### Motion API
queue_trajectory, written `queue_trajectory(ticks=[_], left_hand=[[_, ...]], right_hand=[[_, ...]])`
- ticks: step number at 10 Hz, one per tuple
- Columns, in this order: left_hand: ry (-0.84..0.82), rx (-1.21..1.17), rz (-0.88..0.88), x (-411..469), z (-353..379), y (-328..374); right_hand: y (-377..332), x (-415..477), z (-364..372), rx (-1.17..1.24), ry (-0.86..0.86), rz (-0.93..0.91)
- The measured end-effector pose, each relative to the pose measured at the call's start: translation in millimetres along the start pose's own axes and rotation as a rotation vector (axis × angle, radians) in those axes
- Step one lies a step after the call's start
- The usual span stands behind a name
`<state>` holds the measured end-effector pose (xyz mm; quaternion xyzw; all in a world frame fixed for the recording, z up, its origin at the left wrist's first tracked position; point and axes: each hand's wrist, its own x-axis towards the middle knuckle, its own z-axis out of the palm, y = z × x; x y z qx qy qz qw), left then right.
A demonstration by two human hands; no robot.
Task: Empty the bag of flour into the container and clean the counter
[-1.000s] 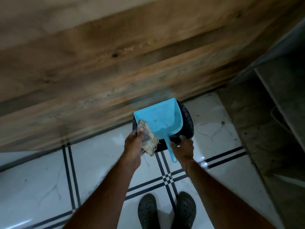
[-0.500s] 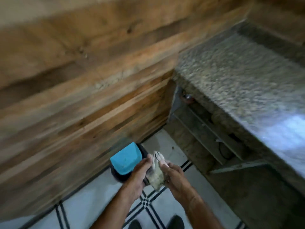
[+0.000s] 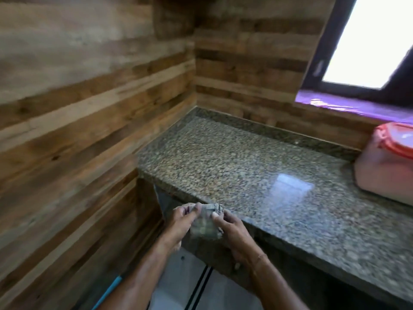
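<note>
A crumpled grey cloth sits between both hands, just in front of the near edge of the speckled granite counter. My left hand pinches its left side with thumb and fingers. My right hand grips its right side. A pale container with a red clip-on lid stands on the counter at the far right, partly cut off by the frame. No flour bag is in view.
Wooden plank walls close in the left side and the back. A bright window with a purple sill is at the upper right. A strip of blue dustpan handle shows low down over the white tiled floor.
The view has swung up from the floor and the bin with the blue dustpan to the counter. My right hand let go of the dustpan handle and joined my left hand on the cloth.
</note>
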<state>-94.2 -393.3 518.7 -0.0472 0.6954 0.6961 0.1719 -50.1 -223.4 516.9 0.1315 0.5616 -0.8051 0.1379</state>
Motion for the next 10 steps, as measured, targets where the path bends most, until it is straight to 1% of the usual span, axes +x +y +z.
queue_trajectory(ticks=[1, 2, 3, 4, 5, 6, 7, 8, 9, 10], left_hand=[[0.005, -0.029, -0.032, 35, 34, 7], [0.013, -0.013, -0.079, 68, 65, 9], [0.000, 0.068, -0.100, 109, 88, 8], [0.010, 0.112, -0.115, 150, 99, 7], [-0.019, 0.120, -0.153, 183, 94, 3], [-0.032, 0.338, -0.112, 213, 82, -13], [0.007, 0.531, -0.068, 240, 74, -27], [0.014, 0.764, -0.002, 258, 72, -38], [-0.004, 0.904, 0.061, 265, 73, -45], [0.037, 1.030, 0.151, 265, 77, -48]], right_hand=[[-19, 9, -32, -0.100, 0.032, -0.038], [-24, 26, -61, -0.096, 0.123, -0.039], [-29, 54, -84, -0.082, 0.229, -0.038], [-36, 85, -96, -0.126, 0.277, -0.034], [-37, 123, -104, -0.251, 0.366, -0.080], [-35, 158, -105, -0.295, 0.375, -0.036], [-25, 192, -109, -0.411, 0.380, 0.013], [-15, 216, -110, -0.694, 0.402, 0.036], [-11, 223, -113, -0.860, 0.371, 0.042], [-21, 208, -124, -0.865, 0.386, -0.016]])
